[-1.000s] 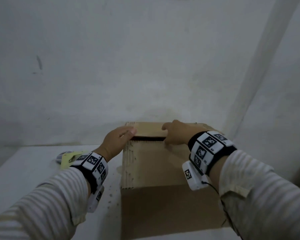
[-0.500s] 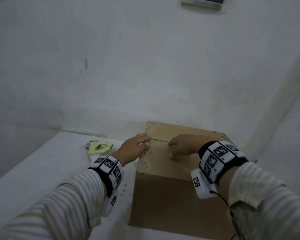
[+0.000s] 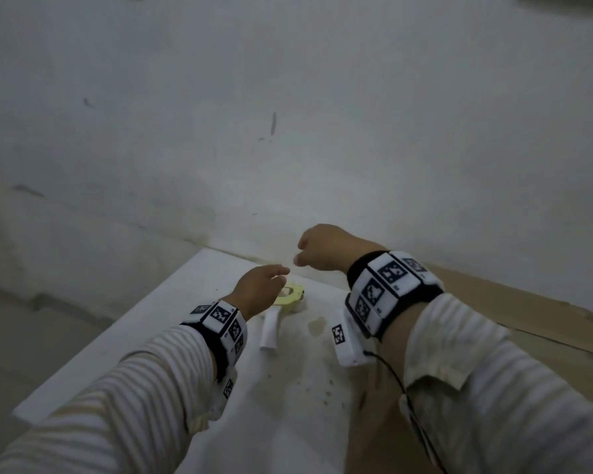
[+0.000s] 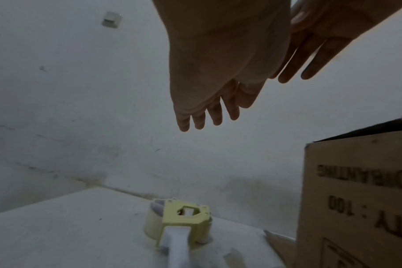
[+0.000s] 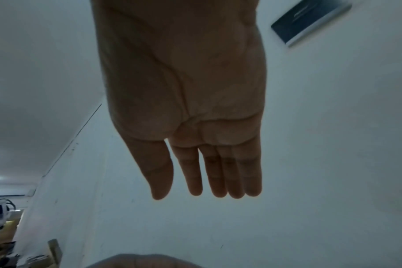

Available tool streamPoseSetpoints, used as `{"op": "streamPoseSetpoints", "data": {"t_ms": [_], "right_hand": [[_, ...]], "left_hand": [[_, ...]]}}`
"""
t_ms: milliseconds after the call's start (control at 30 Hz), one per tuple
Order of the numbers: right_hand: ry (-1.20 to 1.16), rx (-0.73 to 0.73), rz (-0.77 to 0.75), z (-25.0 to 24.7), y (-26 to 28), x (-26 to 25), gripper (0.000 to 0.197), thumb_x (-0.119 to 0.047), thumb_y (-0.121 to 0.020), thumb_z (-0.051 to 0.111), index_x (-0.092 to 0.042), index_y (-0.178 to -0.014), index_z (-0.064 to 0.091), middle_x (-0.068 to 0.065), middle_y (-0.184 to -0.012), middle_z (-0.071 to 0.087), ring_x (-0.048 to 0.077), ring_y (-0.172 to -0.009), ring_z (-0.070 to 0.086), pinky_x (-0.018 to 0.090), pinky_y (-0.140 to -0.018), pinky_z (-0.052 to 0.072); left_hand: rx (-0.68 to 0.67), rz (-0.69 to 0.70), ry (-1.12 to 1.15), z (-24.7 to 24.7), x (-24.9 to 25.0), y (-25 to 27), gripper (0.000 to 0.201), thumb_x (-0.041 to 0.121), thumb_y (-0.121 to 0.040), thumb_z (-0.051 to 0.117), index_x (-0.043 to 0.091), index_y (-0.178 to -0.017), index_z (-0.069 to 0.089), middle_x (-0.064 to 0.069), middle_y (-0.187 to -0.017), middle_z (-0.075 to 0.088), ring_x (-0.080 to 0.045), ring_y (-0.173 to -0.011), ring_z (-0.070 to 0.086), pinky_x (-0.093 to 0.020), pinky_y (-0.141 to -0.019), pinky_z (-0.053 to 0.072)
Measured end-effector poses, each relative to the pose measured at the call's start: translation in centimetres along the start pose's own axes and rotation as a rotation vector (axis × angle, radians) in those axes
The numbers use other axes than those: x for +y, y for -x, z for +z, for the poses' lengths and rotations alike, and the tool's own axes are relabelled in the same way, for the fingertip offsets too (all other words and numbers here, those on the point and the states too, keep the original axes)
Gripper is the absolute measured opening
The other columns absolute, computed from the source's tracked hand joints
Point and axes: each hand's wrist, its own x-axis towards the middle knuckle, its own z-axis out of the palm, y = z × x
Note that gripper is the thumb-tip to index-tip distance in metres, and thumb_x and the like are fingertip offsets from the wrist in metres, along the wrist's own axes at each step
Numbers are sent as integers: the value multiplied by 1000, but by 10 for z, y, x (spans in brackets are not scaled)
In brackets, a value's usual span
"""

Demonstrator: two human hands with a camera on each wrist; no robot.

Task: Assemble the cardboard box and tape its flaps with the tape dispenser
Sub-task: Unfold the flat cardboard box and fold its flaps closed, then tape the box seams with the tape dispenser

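Tape dispenser [image 3: 286, 295] lying flat, handle toward camera, both hands' grip loose, empty

One cardboard box [image 3: 514, 313] stands at the right of the frame. One tape dispenser [image 3: 281, 304] lies on one white bench [image 3: 144, 330], mid-frame. Two hands are up: one left hand [image 3: 259, 289], one right hand [image 3: 326, 248]. Two marker wristbands, one per wrist [image 3: 223, 323].
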Motion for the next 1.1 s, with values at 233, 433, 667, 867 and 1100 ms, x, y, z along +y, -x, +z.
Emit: {"op": "streamPoseSetpoints", "data": {"t_ms": [233, 433, 667, 867, 1100], "right_hand": [[-91, -140, 47, 94, -106, -42, 30, -17, -92, 46, -2, -112, 63, 13, -121, 63, 28, -111, 59, 26, -77, 39], [-275, -251, 209, 185, -159, -39, 39, -13, -88, 51, -3, -126, 52, 13, -124, 60, 28, -112, 56, 27, -79, 38], [-461, -214, 480, 248, -166, -26, 74, -24, -90, 51, -17, -150, 9, 22, -138, 41, 35, -120, 51, 37, -92, 45], [-463, -194, 493, 268, -164, -30, 85, -18, -91, 47, -26, -151, -12, 23, -132, 44, 34, -113, 54, 39, -94, 46], [-614, -107, 630, 229, -164, -17, 77, -29, -91, 47, -27, -152, 0, 21, -138, 43, 36, -122, 48, 38, -97, 42]], "left_hand": [[-50, -103, -177, -41, -89, -55, 36, 16, -97, 42, 13, -131, 56, -6, -142, 50, -21, -131, 45, -25, -103, 34], [-150, -255, -235, -39, -158, -90, 39, 19, -97, 42, 14, -135, 51, -6, -146, 45, -21, -134, 42, -26, -107, 30], [-329, -363, -328, -26, -204, -112, 43, 20, -99, 40, 8, -141, 42, -9, -151, 36, -24, -138, 34, -25, -109, 27], [-365, -415, -357, -22, -217, -123, 44, 28, -95, 42, 19, -138, 45, -7, -149, 39, -28, -135, 38, -32, -112, 31], [-432, -345, -447, -21, -208, -128, 42, 26, -98, 39, 10, -136, 46, -10, -147, 41, -27, -134, 40, -30, -108, 30]]}}
